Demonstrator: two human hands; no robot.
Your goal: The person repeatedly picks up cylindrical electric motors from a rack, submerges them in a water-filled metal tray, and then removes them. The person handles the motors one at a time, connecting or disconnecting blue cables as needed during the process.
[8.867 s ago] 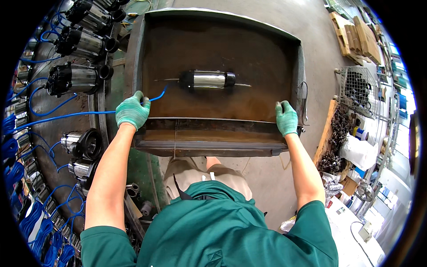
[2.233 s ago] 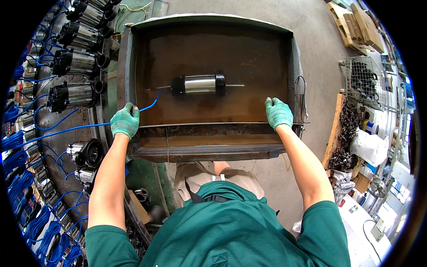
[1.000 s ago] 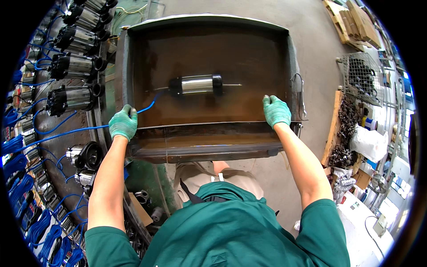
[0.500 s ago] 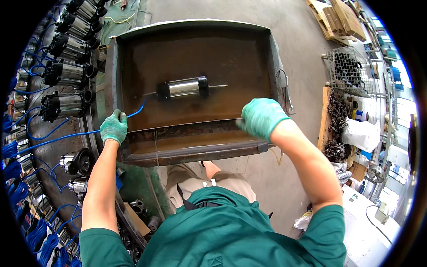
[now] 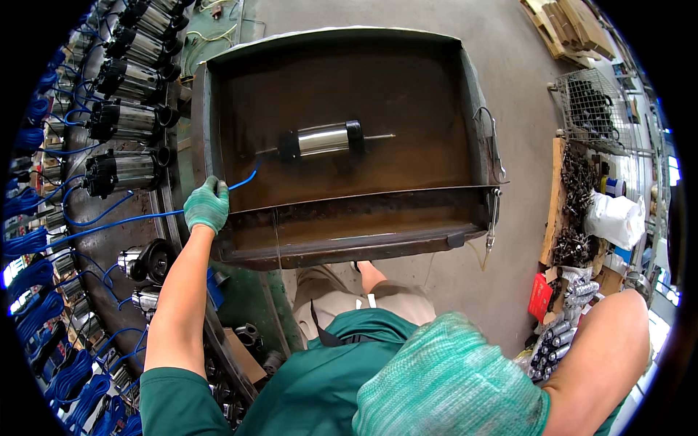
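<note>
My left hand, in a green knit glove, is closed around a blue cable at the left rim of a metal tank. Beyond the hand the cable dips into the tank's brownish water. There lies a silver cylindrical pump with black ends, on its side, a thin rod sticking out at each end. The cable runs toward its left end. My right hand, gloved alike, is raised close to the camera in front of my chest, away from the tank. Its back shows; the fingers are hidden.
Several silver-and-black pumps line a bench at the left, with coiled blue cables. A wire basket and a wooden-edged bin of dark parts stand at the right. Metal hooks hang on the tank's right side.
My right hand has left the tank's front right edge and come up toward the camera. My left hand still grips the cable. The view has shifted slightly, moving the scene rightward.
</note>
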